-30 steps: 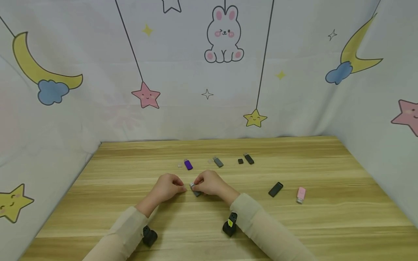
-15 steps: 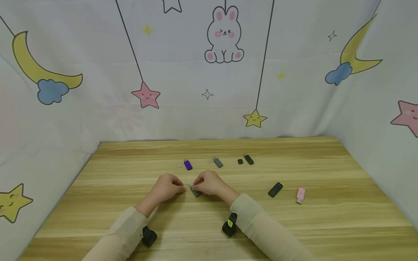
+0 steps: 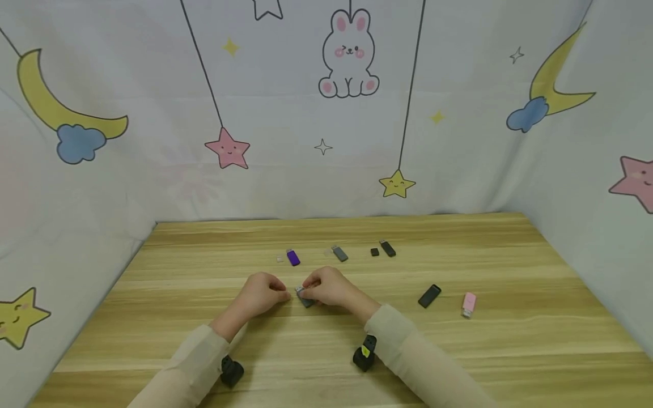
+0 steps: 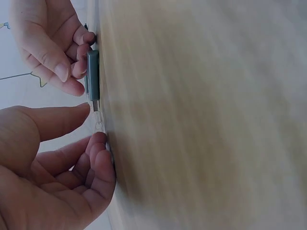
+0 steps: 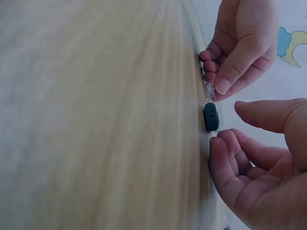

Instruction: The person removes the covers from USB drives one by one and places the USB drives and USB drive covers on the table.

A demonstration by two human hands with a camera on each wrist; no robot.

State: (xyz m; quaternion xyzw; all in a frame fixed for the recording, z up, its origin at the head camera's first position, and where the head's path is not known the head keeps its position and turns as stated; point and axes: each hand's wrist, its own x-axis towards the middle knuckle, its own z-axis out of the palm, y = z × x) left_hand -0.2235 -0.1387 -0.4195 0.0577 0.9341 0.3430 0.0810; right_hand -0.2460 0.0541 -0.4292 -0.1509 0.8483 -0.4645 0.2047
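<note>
A grey USB stick (image 3: 306, 299) lies on the wooden table with its metal plug toward my left hand. My right hand (image 3: 329, 286) is around it, fingertips close at its far side; in the right wrist view, a gap shows between the thumb (image 5: 259, 115) and the stick's dark end (image 5: 211, 116). Just off the plug, in line with it, sits a small clear cap (image 4: 98, 123). My left hand (image 3: 262, 293) is at this cap, its fingers (image 4: 100, 158) loosely bent beside it and its thumb (image 4: 64, 122) raised a little above it.
Farther back lie a purple USB stick (image 3: 293, 258) and a grey one (image 3: 339, 253), each beside a clear cap, and a black one (image 3: 388, 248) beside a black cap (image 3: 374, 252). To the right are another black stick (image 3: 430, 296) and a pink one (image 3: 469, 305). Patterned cloth walls enclose the table.
My right wrist and forearm have shifted slightly to the right. Both hands' fingers stay in place, and the stick between them has not moved.
</note>
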